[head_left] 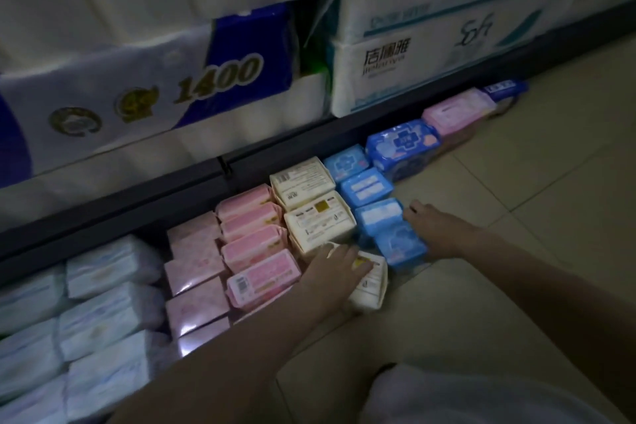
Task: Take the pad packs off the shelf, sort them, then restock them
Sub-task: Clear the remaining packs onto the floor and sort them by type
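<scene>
Pad packs lie in colour rows on the floor along the shelf's foot: pale white-blue packs [99,303], light pink packs [194,268], brighter pink packs [256,241], cream packs [320,217] and blue packs [378,213]. My left hand [332,267] rests flat on the nearest cream pack [373,289], fingers laid over its top. My right hand [432,227] touches the right side of the nearest blue packs [399,244] with its fingers stretched out. Farther right lie a larger blue pack [402,148], a lilac-pink pack [454,113] and a dark blue pack [506,88].
The shelf's dark base rail [137,213] runs diagonally behind the rows. Above it stand big toilet-paper bundles [137,89] and white tissue packs [413,58]. Beige tiled floor [533,217] spreads to the right. White clothing [447,396] shows at the bottom.
</scene>
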{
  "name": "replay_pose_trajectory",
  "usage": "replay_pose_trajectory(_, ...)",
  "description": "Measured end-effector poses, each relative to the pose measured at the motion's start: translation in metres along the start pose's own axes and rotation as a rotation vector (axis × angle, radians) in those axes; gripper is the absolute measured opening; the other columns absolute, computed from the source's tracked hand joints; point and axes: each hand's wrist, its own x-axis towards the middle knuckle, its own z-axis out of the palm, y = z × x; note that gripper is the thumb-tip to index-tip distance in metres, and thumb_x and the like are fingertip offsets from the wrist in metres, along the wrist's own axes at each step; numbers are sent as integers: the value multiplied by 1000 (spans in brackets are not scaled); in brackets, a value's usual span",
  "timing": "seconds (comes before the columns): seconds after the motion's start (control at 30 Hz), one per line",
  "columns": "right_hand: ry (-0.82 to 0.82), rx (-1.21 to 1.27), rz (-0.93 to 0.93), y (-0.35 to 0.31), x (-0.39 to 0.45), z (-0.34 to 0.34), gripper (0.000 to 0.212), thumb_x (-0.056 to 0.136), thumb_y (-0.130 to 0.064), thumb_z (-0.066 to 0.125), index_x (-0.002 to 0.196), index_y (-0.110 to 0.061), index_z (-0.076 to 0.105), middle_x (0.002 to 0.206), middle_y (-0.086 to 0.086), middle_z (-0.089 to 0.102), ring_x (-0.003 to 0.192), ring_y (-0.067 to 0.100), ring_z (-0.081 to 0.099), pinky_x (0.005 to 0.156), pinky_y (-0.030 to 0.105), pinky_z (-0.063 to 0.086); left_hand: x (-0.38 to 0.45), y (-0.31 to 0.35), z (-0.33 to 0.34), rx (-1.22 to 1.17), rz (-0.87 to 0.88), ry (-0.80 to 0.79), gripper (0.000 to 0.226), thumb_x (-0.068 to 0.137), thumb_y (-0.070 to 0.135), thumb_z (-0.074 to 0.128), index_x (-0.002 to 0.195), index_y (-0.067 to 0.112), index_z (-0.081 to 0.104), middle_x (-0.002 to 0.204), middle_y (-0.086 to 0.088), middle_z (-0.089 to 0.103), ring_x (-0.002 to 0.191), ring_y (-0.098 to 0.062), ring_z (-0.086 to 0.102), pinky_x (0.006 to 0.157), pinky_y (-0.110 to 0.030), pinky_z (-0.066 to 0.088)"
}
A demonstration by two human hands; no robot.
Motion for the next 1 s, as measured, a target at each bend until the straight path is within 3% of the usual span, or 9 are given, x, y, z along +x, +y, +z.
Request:
replay_pose_trajectory(0.13,120,-143,-42,-1,3,11,74,79,-29,67,139,-11,27,142,14,24,128,29,32,97,34,39,4,0,-1,84,-77,-5,71,88,52,50,141,14,22,137,-20,36,126,-34,35,110,-48,15)
replay_pose_trajectory(0.27,209,-279,26,-6,3,21,69,85,-31,59,141,-12,25,147,17,24,129,31,31,99,38,33,1,-8,-1,84,-279,-5,73,87,64,36,135,10,24,129,-19,41,120,-32,40,109,-47,16)
replay_pose_trajectory(0.37,173,-286,44,-12,3,20,67,86,-34,59,140,-13,26,146,15,25,128,30,33,99,38,33,-2,-8,1,39,-285,-8,72,87,64,40,135,11,25,132,-17,38,121,-31,37,108,-46,18)
replay_pose_trajectory(0.5,113,-111,-55,-20,4,-6,60,83,-43,60,133,-19,37,138,7,29,129,25,28,100,37,29,-10,-28,-15,25,-210,24,66,91,54,43,140,12,27,143,-14,30,130,-30,31,110,-45,20)
replay_pose_trajectory(0.63,240,9,-115,-37,5,-57,48,90,-34,56,131,-17,41,137,7,30,127,26,27,101,35,31,-34,-75,-52,100,-253,148,47,95,36,40,134,11,37,137,-11,37,125,-27,37,106,-41,24)
replay_pose_trajectory(0.73,413,75,-204,-55,0,-101,45,89,-27,57,130,-11,45,134,11,35,122,29,30,100,40,35,-63,-112,-84,141,-194,415,41,86,31,33,107,7,59,107,-15,57,94,-32,58,85,-42,41)
replay_pose_trajectory(0.8,576,146,-289,-69,-8,-136,45,86,-21,61,127,-7,49,128,16,40,117,31,36,99,43,36,-89,-134,-114,204,-178,540,38,76,28,34,91,8,63,93,-13,62,78,-31,61,77,-39,44)
replay_pose_trajectory(1.0,1267,147,-519,-117,-43,-276,40,78,-20,49,115,-5,53,120,17,47,107,33,50,92,41,45,-167,-190,-247,401,-218,1010,25,78,19,45,92,8,62,101,-12,63,93,-29,53,82,-38,33)
